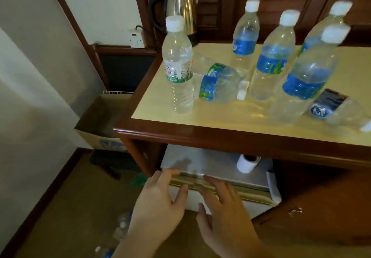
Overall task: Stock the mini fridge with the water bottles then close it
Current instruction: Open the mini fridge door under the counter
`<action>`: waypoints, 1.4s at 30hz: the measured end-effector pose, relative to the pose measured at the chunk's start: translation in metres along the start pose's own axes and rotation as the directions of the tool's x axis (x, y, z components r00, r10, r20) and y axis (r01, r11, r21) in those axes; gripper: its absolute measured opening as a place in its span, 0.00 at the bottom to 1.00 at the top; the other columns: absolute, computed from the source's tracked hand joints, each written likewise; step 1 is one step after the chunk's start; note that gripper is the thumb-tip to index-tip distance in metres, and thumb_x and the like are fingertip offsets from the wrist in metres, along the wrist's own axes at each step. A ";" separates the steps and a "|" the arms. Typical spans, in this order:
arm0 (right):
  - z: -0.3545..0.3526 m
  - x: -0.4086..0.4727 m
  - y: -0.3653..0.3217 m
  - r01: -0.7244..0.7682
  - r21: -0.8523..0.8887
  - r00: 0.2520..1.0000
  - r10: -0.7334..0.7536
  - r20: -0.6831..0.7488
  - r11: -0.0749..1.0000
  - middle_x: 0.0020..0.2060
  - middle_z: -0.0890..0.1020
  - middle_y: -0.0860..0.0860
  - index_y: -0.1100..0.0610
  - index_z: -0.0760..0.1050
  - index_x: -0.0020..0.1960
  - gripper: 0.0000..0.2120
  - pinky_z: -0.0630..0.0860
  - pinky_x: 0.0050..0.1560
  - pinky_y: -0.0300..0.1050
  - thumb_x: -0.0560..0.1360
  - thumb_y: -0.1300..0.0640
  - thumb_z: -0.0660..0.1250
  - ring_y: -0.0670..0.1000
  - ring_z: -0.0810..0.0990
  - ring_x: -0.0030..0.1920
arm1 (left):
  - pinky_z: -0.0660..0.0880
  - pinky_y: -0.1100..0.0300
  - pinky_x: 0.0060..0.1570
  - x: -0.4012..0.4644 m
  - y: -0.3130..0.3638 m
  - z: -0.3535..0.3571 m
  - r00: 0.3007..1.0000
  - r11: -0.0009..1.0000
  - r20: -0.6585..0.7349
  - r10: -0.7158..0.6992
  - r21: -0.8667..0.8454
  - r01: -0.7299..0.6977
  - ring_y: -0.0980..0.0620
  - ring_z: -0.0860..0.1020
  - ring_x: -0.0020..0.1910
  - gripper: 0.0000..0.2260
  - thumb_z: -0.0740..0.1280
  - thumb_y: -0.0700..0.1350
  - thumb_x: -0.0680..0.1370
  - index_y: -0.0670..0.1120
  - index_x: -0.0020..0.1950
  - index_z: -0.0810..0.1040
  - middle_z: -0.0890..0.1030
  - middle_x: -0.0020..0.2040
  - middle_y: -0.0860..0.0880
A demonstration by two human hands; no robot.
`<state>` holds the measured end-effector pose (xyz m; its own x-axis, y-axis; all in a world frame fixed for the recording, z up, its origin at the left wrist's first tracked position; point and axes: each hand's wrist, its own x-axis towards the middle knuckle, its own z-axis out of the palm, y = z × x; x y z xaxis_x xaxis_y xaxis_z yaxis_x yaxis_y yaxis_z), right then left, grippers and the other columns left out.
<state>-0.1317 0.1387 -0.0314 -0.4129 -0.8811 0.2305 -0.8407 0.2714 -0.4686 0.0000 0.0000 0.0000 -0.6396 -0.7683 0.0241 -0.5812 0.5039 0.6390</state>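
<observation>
Several clear water bottles with white caps are on the wooden cabinet's yellow top (230,115). A green-labelled bottle (178,65) stands at the front left. Blue-labelled bottles (273,57) stand further right, and two more (218,83) lie on their sides. Below the top, the grey mini fridge (200,161) sits in the cabinet's recess. My left hand (158,201) and my right hand (222,209) are at the top front edge of the fridge door, fingers spread and holding nothing.
A white paper roll (248,162) lies on the fridge top. A steel kettle (180,7) stands at the back of the cabinet. An open cardboard box (100,121) sits left of the cabinet. More bottles (120,227) lie on the floor below my left arm.
</observation>
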 end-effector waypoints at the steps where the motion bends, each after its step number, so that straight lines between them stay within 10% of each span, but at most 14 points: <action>1: 0.015 0.004 0.007 0.009 -0.012 1.000 -0.009 0.027 1.000 0.70 0.70 0.42 0.40 0.67 0.72 0.24 0.74 0.65 0.44 0.76 0.45 0.62 0.46 0.72 0.68 | 0.81 0.64 0.47 0.009 -0.011 0.009 1.000 1.000 0.014 0.005 0.021 -0.006 0.57 0.80 0.47 0.15 0.70 0.57 0.79 0.65 0.64 0.73 0.75 0.54 0.66; 11: 0.177 0.030 0.062 -0.119 -0.207 0.983 0.144 0.110 0.971 0.61 0.77 0.43 0.43 0.70 0.68 0.24 0.79 0.60 0.46 0.73 0.45 0.69 0.47 0.79 0.61 | 0.77 0.57 0.60 0.088 -0.137 0.090 0.991 0.991 0.130 0.032 0.124 -0.048 0.52 0.74 0.61 0.20 0.68 0.53 0.81 0.58 0.72 0.71 0.75 0.65 0.54; 22: 0.255 0.044 0.090 -0.067 -0.296 0.987 0.019 -0.162 0.953 0.56 0.75 0.52 0.51 0.80 0.59 0.14 0.73 0.54 0.56 0.76 0.50 0.64 0.57 0.75 0.56 | 0.62 0.43 0.77 0.177 -0.161 0.164 0.952 0.934 0.260 0.163 0.271 -0.234 0.45 0.58 0.82 0.24 0.60 0.61 0.84 0.62 0.80 0.63 0.61 0.82 0.53; 31: 0.276 0.032 0.095 -0.011 -0.328 0.955 -0.087 -0.282 0.945 0.52 0.80 0.53 0.56 0.82 0.60 0.12 0.71 0.58 0.55 0.78 0.56 0.67 0.58 0.78 0.52 | 0.64 0.47 0.75 0.187 -0.174 0.186 0.962 0.926 0.220 0.160 0.304 -0.223 0.47 0.60 0.80 0.23 0.61 0.64 0.81 0.66 0.76 0.69 0.63 0.81 0.57; 42: 0.280 0.034 0.079 -0.202 -0.225 0.937 0.121 -0.326 0.953 0.49 0.79 0.54 0.57 0.82 0.57 0.10 0.74 0.51 0.51 0.83 0.53 0.65 0.56 0.77 0.49 | 0.59 0.46 0.78 0.185 -0.171 0.185 0.956 0.927 0.272 0.114 0.317 -0.201 0.46 0.55 0.82 0.24 0.60 0.63 0.83 0.65 0.79 0.66 0.59 0.83 0.53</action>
<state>-0.1139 0.0219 -0.2991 -0.6035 -0.6668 0.4373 -0.7969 0.5237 -0.3012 -0.1123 -0.1549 -0.2469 -0.8142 -0.5696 -0.1128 -0.5699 0.7466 0.3434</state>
